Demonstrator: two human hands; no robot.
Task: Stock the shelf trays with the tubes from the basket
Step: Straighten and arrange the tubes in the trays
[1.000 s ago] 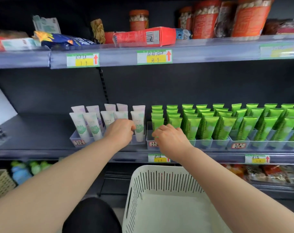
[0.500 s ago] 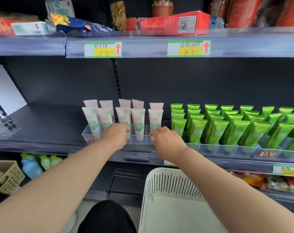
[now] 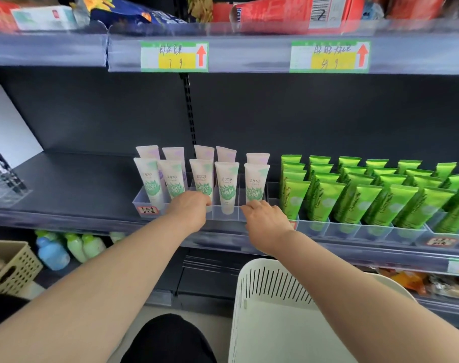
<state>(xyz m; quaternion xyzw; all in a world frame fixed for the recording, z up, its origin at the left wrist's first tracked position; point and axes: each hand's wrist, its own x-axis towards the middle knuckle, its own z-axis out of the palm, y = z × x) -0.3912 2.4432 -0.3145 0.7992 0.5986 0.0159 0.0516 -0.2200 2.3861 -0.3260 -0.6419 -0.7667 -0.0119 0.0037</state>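
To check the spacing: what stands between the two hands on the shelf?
One white tube, upright in the tray, stands between the left hand and the right hand. The head view shows it.

The green tubes (image 3: 325, 203) read "Chamomile", the white tubes (image 3: 227, 187) "美加净", and a price tag (image 3: 174, 56) "7 9".

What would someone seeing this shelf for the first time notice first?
Probably the dense block of bright green tubes, packed in rows on the right of the middle shelf. Next come the white tubes standing in the clear tray at the centre, with the left hand and right hand at its front edge. Below, the white basket shows no tubes in its visible part.
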